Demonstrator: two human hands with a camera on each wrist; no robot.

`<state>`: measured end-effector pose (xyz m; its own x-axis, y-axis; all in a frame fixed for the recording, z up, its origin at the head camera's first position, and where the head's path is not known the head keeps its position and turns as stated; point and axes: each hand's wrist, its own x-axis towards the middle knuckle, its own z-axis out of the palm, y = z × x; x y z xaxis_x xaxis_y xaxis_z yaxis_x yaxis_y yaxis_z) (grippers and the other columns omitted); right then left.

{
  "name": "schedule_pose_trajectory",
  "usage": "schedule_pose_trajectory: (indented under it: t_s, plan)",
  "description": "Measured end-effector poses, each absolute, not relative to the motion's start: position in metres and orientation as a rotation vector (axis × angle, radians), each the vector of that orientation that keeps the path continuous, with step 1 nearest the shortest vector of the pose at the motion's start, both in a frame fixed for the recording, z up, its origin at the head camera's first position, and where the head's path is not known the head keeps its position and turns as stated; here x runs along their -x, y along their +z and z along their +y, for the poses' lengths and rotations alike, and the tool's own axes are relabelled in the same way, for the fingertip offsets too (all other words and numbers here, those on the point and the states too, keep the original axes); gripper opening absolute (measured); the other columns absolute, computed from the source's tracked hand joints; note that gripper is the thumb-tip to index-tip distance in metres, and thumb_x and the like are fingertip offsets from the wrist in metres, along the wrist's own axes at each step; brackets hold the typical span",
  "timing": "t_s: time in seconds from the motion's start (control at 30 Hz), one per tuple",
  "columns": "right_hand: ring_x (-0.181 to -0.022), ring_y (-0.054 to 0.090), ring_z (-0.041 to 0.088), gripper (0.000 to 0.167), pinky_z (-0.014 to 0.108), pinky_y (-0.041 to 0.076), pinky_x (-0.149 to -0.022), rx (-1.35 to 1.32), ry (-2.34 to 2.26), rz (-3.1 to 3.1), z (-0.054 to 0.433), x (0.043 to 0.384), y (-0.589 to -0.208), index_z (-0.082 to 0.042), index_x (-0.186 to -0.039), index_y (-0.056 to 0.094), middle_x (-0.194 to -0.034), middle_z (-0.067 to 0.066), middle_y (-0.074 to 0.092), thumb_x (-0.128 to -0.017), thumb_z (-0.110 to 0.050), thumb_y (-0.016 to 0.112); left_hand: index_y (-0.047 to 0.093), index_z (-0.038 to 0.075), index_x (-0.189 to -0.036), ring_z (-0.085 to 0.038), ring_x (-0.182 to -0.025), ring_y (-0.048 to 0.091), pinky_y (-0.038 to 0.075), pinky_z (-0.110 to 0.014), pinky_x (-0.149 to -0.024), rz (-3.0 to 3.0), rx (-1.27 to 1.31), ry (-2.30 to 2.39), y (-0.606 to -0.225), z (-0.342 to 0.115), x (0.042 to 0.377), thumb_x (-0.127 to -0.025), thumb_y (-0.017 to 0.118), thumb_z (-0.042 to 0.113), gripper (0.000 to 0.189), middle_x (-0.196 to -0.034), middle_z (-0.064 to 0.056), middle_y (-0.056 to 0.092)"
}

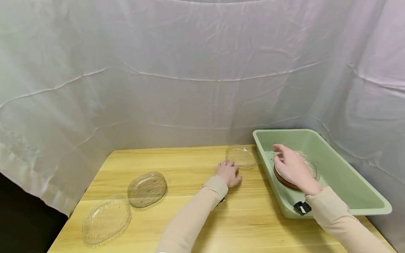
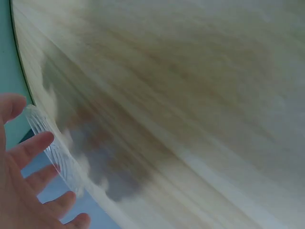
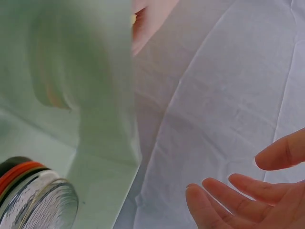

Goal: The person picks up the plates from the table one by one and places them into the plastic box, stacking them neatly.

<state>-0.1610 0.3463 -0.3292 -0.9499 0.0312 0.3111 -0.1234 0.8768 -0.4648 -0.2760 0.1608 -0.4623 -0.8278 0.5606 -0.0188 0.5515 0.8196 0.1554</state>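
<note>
My left hand (image 1: 227, 173) is low over the table, just in front of a clear ridged dish (image 1: 241, 156). In the left wrist view its fingers (image 2: 32, 150) are spread and loosely bent beside that dish, with nothing gripped; whether a fingertip touches it I cannot tell. Above the green basin (image 1: 348, 179), my right hand (image 1: 294, 168) has thumb and fingers apart and holds nothing. Under it, inside the basin, lies a stack of round dishes: a clear glass dish (image 3: 52, 202) on top and an orange-brown one (image 3: 21, 172) beneath. The hand partly hides this stack in the head view.
At the left of the wooden table (image 1: 253, 225) lie a smoky brown transparent dish (image 1: 147, 189) and a larger clear dish (image 1: 107, 220), edges close together. A small black device (image 1: 302, 208) shows by the right cuff. Grey curtains (image 1: 190, 105) stand behind.
</note>
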Motion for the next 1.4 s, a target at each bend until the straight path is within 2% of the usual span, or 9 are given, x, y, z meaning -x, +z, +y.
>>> schedule_pose_trajectory:
  t_s: [0.27, 0.47, 0.73, 0.93, 1.07, 1.17, 1.3, 1.4]
  plan:
    - [-0.108, 0.069, 0.040, 0.042, 0.055, 0.056, -0.093, -0.124, 0.708, -2.724, 0.337, 0.159, -0.329, 0.005, -0.135, 0.055, -0.125, 0.027, 0.067, -0.097, -0.008, 0.044, 0.055, 0.027, -0.144, -0.026, -0.147, 0.040, 0.033, -0.047, -0.123, 2.942, -0.911, 0.178, -0.463, 0.157, 0.276, -0.101, 0.050, 0.052, 0.049, -0.154, 0.003, 0.049]
    - [-0.112, 0.069, 0.038, 0.043, 0.051, 0.056, -0.093, -0.129, 0.760, -2.744, 0.331, 0.157, -0.328, 0.002, -0.136, 0.056, -0.125, 0.024, 0.068, -0.097, -0.009, 0.043, 0.057, 0.027, -0.141, -0.026, -0.147, 0.041, 0.033, -0.048, -0.123, 2.946, -0.956, 0.181, -0.462, 0.149, 0.276, -0.102, 0.050, 0.050, 0.047, -0.153, 0.003, 0.051]
    - [-0.108, 0.069, 0.041, 0.041, 0.053, 0.057, -0.092, -0.223, 0.880, -2.754, 0.315, 0.158, -0.327, 0.006, -0.137, 0.054, -0.126, 0.027, 0.067, -0.099, -0.008, 0.045, 0.064, 0.024, -0.134, -0.019, -0.142, 0.047, 0.033, -0.049, -0.124, 2.944, -1.049, 0.210, -0.461, 0.125, 0.273, -0.103, 0.048, 0.046, 0.040, -0.146, 0.002, 0.058]
    - [-0.108, 0.068, 0.037, 0.041, 0.036, 0.059, -0.087, -0.282, 1.051, -2.768, 0.299, 0.157, -0.333, 0.008, -0.138, 0.052, -0.125, 0.027, 0.067, -0.100, -0.007, 0.049, 0.068, 0.022, -0.124, -0.020, -0.134, 0.055, 0.038, -0.048, -0.120, 2.916, -1.179, 0.276, -0.464, 0.102, 0.267, -0.103, 0.051, 0.041, 0.033, -0.135, 0.001, 0.065]
    - [-0.111, 0.067, 0.037, 0.042, 0.033, 0.062, -0.087, -0.300, 1.265, -2.752, 0.289, 0.155, -0.341, 0.009, -0.141, 0.048, -0.126, 0.028, 0.065, -0.101, -0.005, 0.048, 0.071, 0.021, -0.116, -0.016, -0.113, 0.067, 0.049, -0.038, -0.109, 2.884, -1.297, 0.300, -0.464, 0.089, 0.265, -0.103, 0.054, 0.038, 0.028, -0.121, 0.003, 0.071]
    - [-0.110, 0.067, 0.034, 0.043, 0.035, 0.062, -0.087, -0.311, 1.404, -2.723, 0.281, 0.156, -0.348, 0.010, -0.141, 0.047, -0.126, 0.029, 0.064, -0.100, -0.004, 0.047, 0.073, 0.019, -0.111, -0.010, -0.093, 0.068, 0.055, -0.027, -0.090, 2.836, -1.358, 0.343, -0.463, 0.079, 0.263, -0.103, 0.055, 0.035, 0.026, -0.110, 0.005, 0.074]
    - [-0.105, 0.067, 0.025, 0.042, 0.030, 0.061, -0.087, -0.298, 1.552, -2.680, 0.271, 0.160, -0.360, 0.011, -0.139, 0.048, -0.126, 0.031, 0.063, -0.099, -0.003, 0.047, 0.075, 0.017, -0.101, -0.003, -0.074, 0.061, 0.050, -0.017, -0.067, 2.779, -1.357, 0.405, -0.460, 0.068, 0.261, -0.102, 0.056, 0.033, 0.025, -0.094, 0.007, 0.074]
    - [-0.102, 0.067, 0.019, 0.041, 0.028, 0.060, -0.087, -0.255, 1.662, -2.642, 0.265, 0.164, -0.369, 0.011, -0.140, 0.047, -0.127, 0.032, 0.062, -0.102, -0.004, 0.044, 0.073, 0.018, -0.088, -0.002, -0.062, 0.054, 0.045, -0.015, -0.059, 2.738, -1.329, 0.449, -0.458, 0.060, 0.259, -0.103, 0.056, 0.032, 0.027, -0.076, 0.010, 0.068]
